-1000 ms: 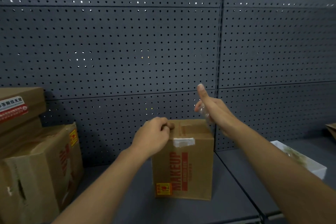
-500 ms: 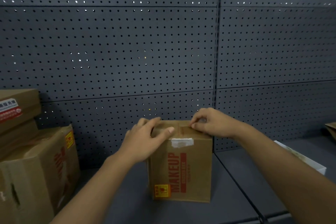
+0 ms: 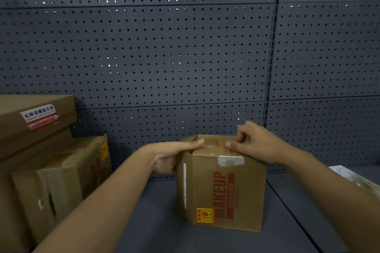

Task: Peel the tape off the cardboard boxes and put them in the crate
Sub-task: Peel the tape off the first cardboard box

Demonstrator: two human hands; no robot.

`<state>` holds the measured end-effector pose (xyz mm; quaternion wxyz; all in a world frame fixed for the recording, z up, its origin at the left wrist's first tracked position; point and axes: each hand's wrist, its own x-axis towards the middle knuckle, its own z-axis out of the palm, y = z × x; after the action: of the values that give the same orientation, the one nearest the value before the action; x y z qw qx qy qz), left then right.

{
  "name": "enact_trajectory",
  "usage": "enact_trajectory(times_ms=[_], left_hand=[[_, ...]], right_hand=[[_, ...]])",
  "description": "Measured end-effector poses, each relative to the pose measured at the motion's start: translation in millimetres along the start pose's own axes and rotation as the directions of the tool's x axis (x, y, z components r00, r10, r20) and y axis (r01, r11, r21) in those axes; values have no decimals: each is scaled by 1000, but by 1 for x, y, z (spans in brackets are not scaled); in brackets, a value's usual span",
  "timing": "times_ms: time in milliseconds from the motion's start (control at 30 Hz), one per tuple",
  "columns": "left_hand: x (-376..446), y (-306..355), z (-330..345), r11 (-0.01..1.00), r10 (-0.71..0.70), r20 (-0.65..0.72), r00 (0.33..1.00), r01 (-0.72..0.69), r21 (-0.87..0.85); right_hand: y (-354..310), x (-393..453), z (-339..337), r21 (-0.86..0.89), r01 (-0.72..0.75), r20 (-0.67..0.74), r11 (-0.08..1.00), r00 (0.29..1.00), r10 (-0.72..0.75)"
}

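Steadying the box point(image 3: 224, 193) on the grey shelf point(image 3: 156, 222), my left hand point(image 3: 174, 156) lies along its upper left side, fingers out straight, a fingertip reaching over the top edge. My right hand point(image 3: 255, 146) sits on the top right, fingers curled and pinching at the top flap. White tape point(image 3: 230, 160) clings to the front top edge. More boxes point(image 3: 51, 170) are stacked far left against the pegboard point(image 3: 164, 47); a white tray point(image 3: 357, 178) shows at right.

Brown MAKEUP cardboard box point(image 3: 223, 191), upright on grey shelf point(image 3: 156, 222), whitish tape point(image 3: 230, 160) remnant (top front edge)
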<state>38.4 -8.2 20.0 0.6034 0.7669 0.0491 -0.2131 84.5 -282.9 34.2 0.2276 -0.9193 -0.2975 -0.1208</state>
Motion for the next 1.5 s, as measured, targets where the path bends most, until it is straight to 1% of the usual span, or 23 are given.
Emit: enact_trajectory(times_ms=[100,200,267,333,400,433,533,633,733,833,933,967,1000,1033,1100,1133,1167,1200,1267,1300,1367,1400,1500], left_hand=[[5,-1,7,994,-1,-58,998,-5,-105],[4,-1,9,989,-2,-153,988,-20,-144],[1,-1,7,993,47,-257,965,-72,-89],[-2,-3,5,989,147,-391,908,-143,39],[-4,-3,5,972,232,-437,869,-187,144],[-5,-2,6,964,254,-436,863,-189,187],[-5,1,9,949,263,-393,881,-162,270],[-2,4,12,942,204,-345,916,-88,324],[2,3,13,911,168,-330,929,-19,412],[3,7,12,865,173,-335,926,20,502],[6,12,17,793,280,-332,901,-22,608],[8,11,19,778,329,-337,882,-50,627],[11,9,20,759,397,-365,842,-78,646],[14,6,21,736,477,-411,777,-98,670],[20,-4,23,689,630,-513,583,-115,715],[22,-7,24,685,673,-547,497,-140,715],[24,-9,26,704,679,-578,453,-179,687],[27,-12,28,733,662,-600,449,-220,644],[29,-12,30,752,647,-594,478,-270,601],[27,-9,32,734,668,-570,478,-297,611],[21,-2,38,646,747,-480,460,-327,690],[17,4,43,597,768,-417,486,-308,741],[9,23,68,440,723,-205,660,-212,873]], right_hand=[[1,2,0,-1,-11,-1,1000,1000,11],[3,4,1,-10,-18,-8,1000,1000,17],[4,5,3,-8,-16,-15,1000,1000,15],[3,5,4,7,-9,-15,1000,1000,10],[4,4,1,45,-8,-8,999,1000,9],[5,3,-2,76,-13,0,997,1000,13],[8,-2,-15,195,-45,66,980,997,33],[13,-4,-19,250,-90,86,964,994,70],[19,-4,-19,304,-136,76,943,990,119],[18,-2,-20,241,-130,99,962,989,109],[14,8,-20,126,-119,132,985,986,103],[13,11,-19,95,-118,131,988,986,105],[13,14,-18,72,-119,123,990,986,110],[14,16,-18,58,-123,111,991,987,116],[15,18,-16,63,-138,99,988,986,131],[16,19,-16,79,-145,96,986,986,137],[18,19,-16,100,-155,93,983,985,146],[20,19,-16,116,-164,89,980,984,154],[22,20,-17,126,-175,77,976,983,167],[23,20,-16,113,-176,71,978,983,169],[24,21,-15,73,-159,55,985,986,155],[24,21,-14,59,-150,47,987,988,147],[24,22,-13,42,-142,21,989,990,141]])
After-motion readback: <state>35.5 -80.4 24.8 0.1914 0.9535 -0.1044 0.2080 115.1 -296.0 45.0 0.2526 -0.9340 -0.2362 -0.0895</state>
